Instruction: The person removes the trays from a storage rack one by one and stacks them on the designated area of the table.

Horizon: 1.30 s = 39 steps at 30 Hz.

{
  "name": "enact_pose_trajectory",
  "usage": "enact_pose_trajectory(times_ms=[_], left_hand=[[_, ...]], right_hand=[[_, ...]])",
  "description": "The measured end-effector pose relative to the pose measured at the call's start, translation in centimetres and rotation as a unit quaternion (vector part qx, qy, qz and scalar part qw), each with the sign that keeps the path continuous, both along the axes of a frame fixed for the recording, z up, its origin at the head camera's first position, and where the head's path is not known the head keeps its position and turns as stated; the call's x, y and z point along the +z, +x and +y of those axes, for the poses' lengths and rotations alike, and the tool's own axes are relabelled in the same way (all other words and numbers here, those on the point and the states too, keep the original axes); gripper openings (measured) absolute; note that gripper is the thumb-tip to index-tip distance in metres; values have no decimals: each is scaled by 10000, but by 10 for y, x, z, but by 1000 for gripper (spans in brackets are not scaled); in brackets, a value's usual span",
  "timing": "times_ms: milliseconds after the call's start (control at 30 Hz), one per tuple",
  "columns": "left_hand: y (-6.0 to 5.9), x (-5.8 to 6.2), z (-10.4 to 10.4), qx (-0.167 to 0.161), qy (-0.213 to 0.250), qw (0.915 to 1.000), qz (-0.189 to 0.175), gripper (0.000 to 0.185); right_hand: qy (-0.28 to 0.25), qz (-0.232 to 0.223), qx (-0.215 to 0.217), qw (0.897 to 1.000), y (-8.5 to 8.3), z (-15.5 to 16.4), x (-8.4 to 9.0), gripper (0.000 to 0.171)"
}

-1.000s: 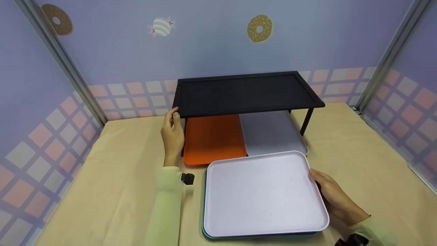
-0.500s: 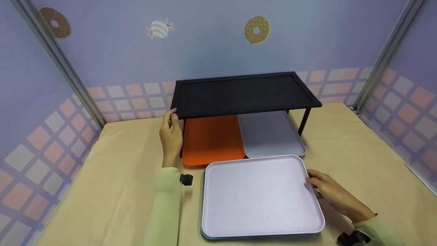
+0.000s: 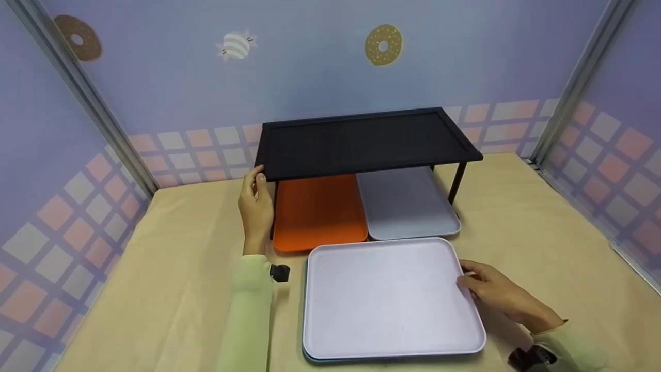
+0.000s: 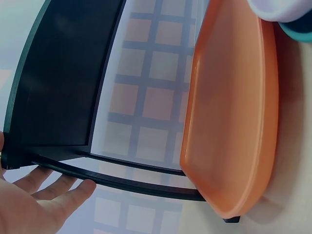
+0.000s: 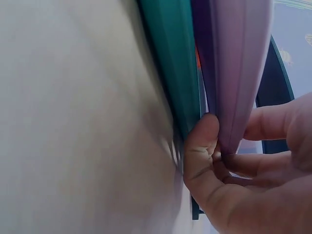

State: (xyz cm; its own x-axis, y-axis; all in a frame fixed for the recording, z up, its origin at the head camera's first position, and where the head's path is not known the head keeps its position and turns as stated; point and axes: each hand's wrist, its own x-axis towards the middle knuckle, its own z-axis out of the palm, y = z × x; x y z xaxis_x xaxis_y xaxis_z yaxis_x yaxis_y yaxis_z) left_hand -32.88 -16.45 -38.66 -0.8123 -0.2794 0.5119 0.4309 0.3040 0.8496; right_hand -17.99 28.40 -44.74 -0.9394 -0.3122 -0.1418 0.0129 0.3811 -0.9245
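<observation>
A lavender tray [image 3: 387, 297] lies on top of a teal tray [image 3: 309, 356] on the table in front of me. My right hand [image 3: 496, 292] pinches the lavender tray's right rim. In the right wrist view its thumb [image 5: 202, 146] is under the lavender tray [image 5: 239, 63] and the rim stands a little off the teal tray [image 5: 180, 73]. My left hand [image 3: 255, 206] rests against the front left corner of a black shelf [image 3: 361, 142], thumb on the corner. In the left wrist view its fingers [image 4: 53, 190] lie straight along the black shelf's [image 4: 63, 73] lower rail.
Under the shelf lie an orange tray [image 3: 317, 212] on the left and a grey tray [image 3: 405, 204] on the right, both sticking out toward me. The tan table [image 3: 542, 222] is walled by lilac panels behind and on both sides.
The lavender tray has slid slightly toward me, uncovering the grey tray's front edge. My right hand's fingers have moved up onto its rim. The left hand stays at the shelf corner.
</observation>
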Motion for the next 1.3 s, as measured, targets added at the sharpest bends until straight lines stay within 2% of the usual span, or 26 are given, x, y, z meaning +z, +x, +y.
enact_pose_trajectory(times_ms=[567, 767, 1067, 1300], left_hand=[[-1, -1, -1, 45, 19, 9999, 101, 36], [-1, -1, 0, -10, 22, 10000, 52, 38], [-2, -2, 0, 29, -6, 9999, 166, 37], [-2, -2, 0, 57, -47, 9999, 150, 37]], right_hand=[[495, 102, 185, 9986, 4, 3, 2, 61], [478, 127, 234, 9985, 5, 4, 0, 59], [312, 220, 202, 9991, 3, 4, 0, 56], [515, 392, 111, 9978, 4, 2, 0, 54]])
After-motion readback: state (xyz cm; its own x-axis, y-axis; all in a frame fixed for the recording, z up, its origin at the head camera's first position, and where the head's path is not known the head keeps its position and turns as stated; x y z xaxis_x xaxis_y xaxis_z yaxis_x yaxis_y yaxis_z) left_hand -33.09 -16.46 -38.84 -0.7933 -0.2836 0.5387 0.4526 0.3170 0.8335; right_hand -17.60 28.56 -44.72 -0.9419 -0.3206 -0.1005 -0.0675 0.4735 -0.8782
